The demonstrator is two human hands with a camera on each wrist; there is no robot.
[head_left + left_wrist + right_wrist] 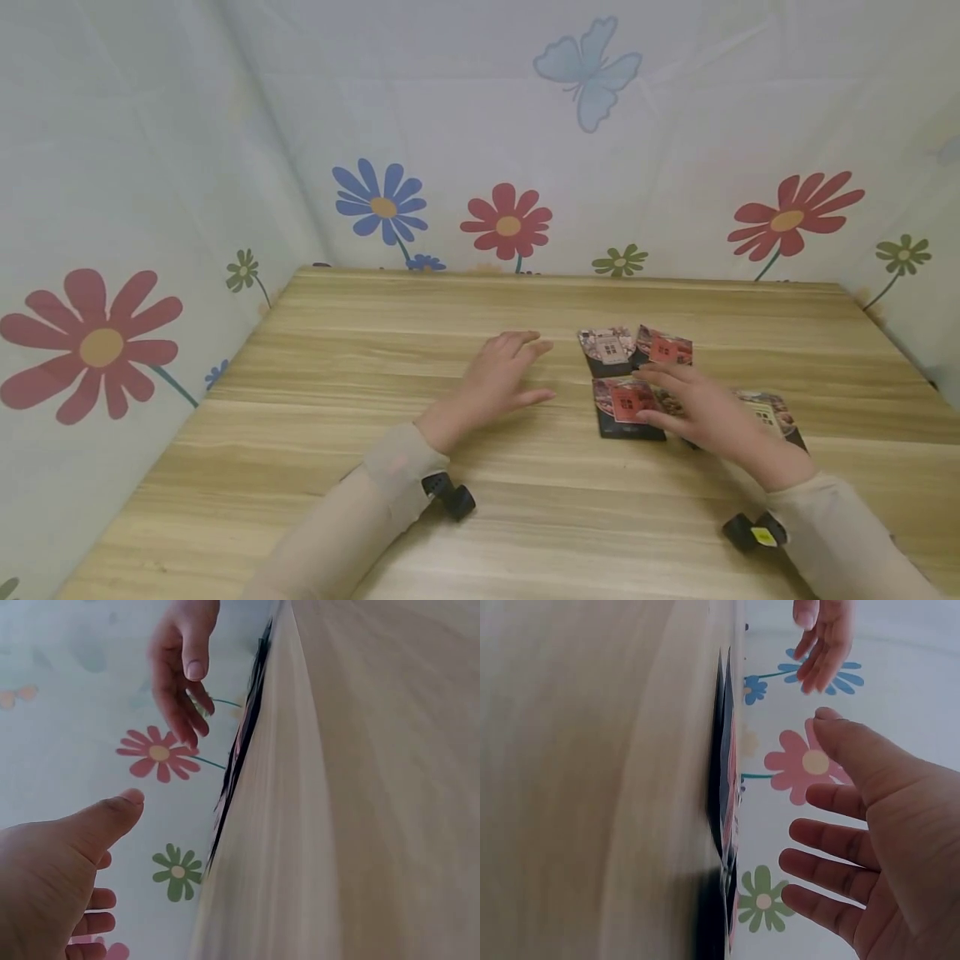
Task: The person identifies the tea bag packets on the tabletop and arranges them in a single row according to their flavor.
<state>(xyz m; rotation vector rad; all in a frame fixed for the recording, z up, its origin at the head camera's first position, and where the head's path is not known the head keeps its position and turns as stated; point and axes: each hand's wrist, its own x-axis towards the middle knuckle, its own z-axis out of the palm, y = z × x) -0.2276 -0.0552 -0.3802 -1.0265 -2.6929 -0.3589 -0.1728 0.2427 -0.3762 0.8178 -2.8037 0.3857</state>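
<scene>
Several flat, squarish cards or packets with dark lower parts and colourful printed fronts lie on the table at right of centre. A pale pink one (606,348) and a red one (666,345) lie at the back, with another red one (621,406) in front. A yellowish one (767,410) lies further right, partly hidden by my right hand (708,414). That hand hovers over the group, fingers extended and holding nothing. Left of the cards, my left hand (491,379) hangs over the wood, fingers spread. Edge-on, the cards (727,750) look thin in the right wrist view.
The wood-grain table (360,358) reaches back to a white curtain (450,108) printed with flowers and a butterfly. Another stretch of the curtain closes off the left side. Small black cameras (453,498) are strapped at both wrists, over beige sleeves (337,533).
</scene>
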